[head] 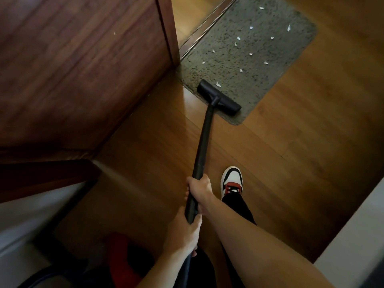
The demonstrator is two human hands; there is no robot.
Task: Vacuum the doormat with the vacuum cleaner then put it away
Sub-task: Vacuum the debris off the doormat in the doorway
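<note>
Curling round the black vacuum tube [204,138], the right grip [200,189] holds it just ahead of the left grip [184,233], which wraps the tube lower down. Well ahead of both, the nozzle [218,97] rests on the near edge of the grey doormat [249,59], with white scraps [218,84] scattered beyond it.

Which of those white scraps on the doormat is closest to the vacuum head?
The paper scrap just beyond the floor head; all others lie farther up the doormat.

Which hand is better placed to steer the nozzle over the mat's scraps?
Right: the right hand grips the tube farther forward, nearer the nozzle; the left hand holds the rear end.
</note>
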